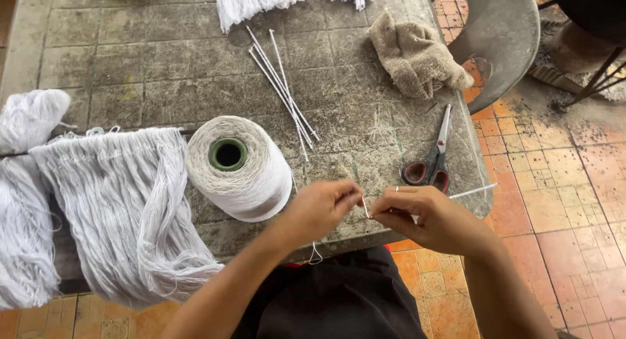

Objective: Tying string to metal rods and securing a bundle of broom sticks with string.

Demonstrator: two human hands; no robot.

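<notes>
My left hand (324, 207) pinches a thin white thread at its fingertips, just in front of a large cone of white yarn (238, 168) with a green core. My right hand (427, 215) grips a thin white stick (471, 191) that pokes out to the right; the two hands meet at the thread near the table's front edge. A loose end of thread (315, 254) hangs below my left hand.
Red-handled scissors (432, 160) lie right of the hands. Several white sticks (282, 89) lie further back, with a beige rag (413, 54) at the far right. Bundles of white yarn strands (124, 208) drape over the stone table (130, 65) at left. A grey chair (503, 32) stands beyond.
</notes>
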